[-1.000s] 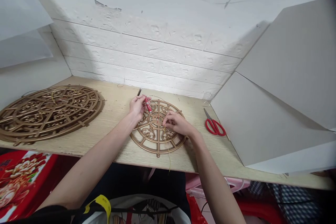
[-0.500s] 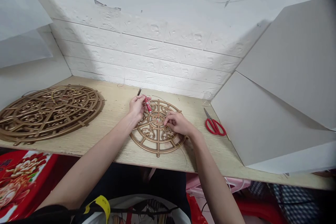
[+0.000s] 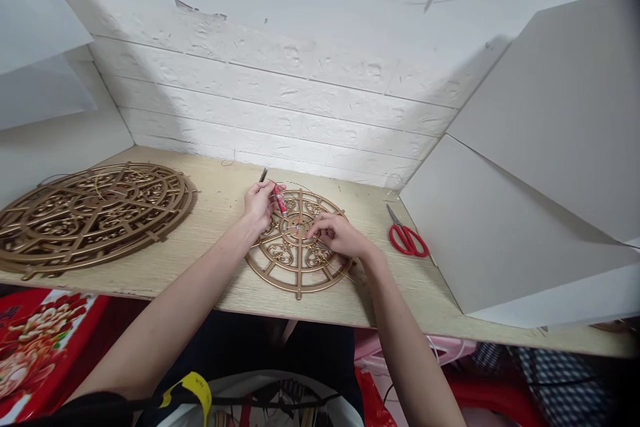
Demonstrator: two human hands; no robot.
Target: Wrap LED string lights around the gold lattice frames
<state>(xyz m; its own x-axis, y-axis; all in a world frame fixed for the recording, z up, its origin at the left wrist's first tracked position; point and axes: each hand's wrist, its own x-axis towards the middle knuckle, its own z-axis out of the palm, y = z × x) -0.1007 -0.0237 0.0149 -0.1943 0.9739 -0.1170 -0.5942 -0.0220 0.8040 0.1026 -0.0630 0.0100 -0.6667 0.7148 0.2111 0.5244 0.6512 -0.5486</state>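
Note:
A small round gold lattice disc (image 3: pixel 293 260) lies flat on the wooden table (image 3: pixel 210 213) in front of me. My left hand (image 3: pixel 259 203) rests on its upper left rim, fingers closed around a small red tool (image 3: pixel 281 201). My right hand (image 3: pixel 337 235) lies over the disc's right side, fingertips pinched near the centre on a thin gold wire (image 3: pixel 334 267) that trails toward the table's front edge.
A stack of larger gold lattice discs (image 3: pixel 90 210) sits at the table's left. Red-handled scissors (image 3: pixel 407 237) lie to the right of my hand. A grey board (image 3: pixel 525 200) leans at the right. A white brick wall backs the table. Red printed packaging (image 3: pixel 35 340) lies below left.
My right hand's fingers have shifted slightly toward the disc's centre, and the gold wire's loose end has moved from the front edge closer to the disc. My left hand has stayed put.

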